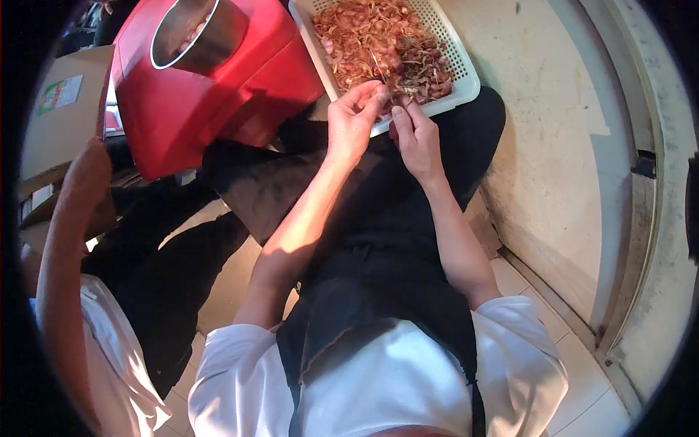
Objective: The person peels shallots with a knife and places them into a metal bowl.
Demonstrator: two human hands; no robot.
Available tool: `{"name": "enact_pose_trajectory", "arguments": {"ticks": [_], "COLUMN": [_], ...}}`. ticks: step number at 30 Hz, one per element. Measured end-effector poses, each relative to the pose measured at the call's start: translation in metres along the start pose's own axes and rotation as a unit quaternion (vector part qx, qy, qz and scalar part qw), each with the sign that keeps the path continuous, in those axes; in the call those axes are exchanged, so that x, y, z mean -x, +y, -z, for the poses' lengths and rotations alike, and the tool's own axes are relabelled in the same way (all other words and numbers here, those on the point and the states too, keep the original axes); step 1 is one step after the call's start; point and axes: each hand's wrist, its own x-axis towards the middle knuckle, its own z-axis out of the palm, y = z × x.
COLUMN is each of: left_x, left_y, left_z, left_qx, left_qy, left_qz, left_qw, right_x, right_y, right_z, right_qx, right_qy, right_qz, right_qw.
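Note:
A white plastic basket [466,80] lies across the lap at the top, holding a heap of small reddish bulbs and papery peelings [364,36] that look like shallots. Over its near edge, my left hand [353,120] is closed in a pinch; what sits between its fingertips is too small to make out. Close beside it, my right hand [417,138] is curled around what looks like a small knife [380,69]. Its thin shiny blade points away over the heap, and a dark red end shows below the fingers. The fingertips of both hands nearly meet.
Left of the basket, a steel pot [200,36] with some pale pieces inside stands on a red plastic stool [255,73]. Another person's arm [69,211] and a cardboard box [65,109] are at the far left. A pale wall panel [546,160] rises close on the right.

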Motion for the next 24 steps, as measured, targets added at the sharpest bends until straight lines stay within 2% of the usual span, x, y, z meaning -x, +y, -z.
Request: {"name": "enact_pose_trajectory", "arguments": {"ticks": [6,9,12,15,18,19,22,24], "left_x": [0.006,0.011,0.013,0.006,-0.004,-0.008,-0.014,-0.013], "left_y": [0.002,-0.014,-0.008,-0.006,-0.005,-0.005,-0.008,-0.007], "left_z": [-0.003,-0.005,-0.01,-0.008,0.008,0.014,0.022,0.02], "left_qx": [-0.005,-0.086,0.02,0.035,0.207,0.216,0.266,0.249], "left_qy": [0.0,-0.012,0.001,0.0,-0.047,-0.068,-0.115,-0.115], "left_qz": [-0.028,-0.08,-0.047,-0.021,0.071,0.105,0.132,0.13], "left_qw": [1.0,0.993,0.999,0.999,0.975,0.968,0.948,0.953], "right_x": [-0.003,-0.013,-0.017,-0.02,-0.021,-0.021,-0.022,-0.022], "right_y": [0.004,0.013,0.012,0.012,0.005,0.006,0.012,0.014], "right_z": [-0.001,-0.001,0.002,-0.003,0.001,0.001,0.002,0.001], "right_qx": [-0.023,-0.088,-0.158,-0.205,-0.291,-0.311,-0.353,-0.364], "right_qy": [-0.012,-0.001,-0.044,-0.033,-0.057,-0.063,-0.074,-0.076], "right_qz": [-0.015,-0.02,-0.087,-0.091,-0.158,-0.169,-0.194,-0.201], "right_qw": [1.0,0.996,0.983,0.974,0.942,0.933,0.912,0.906]}}
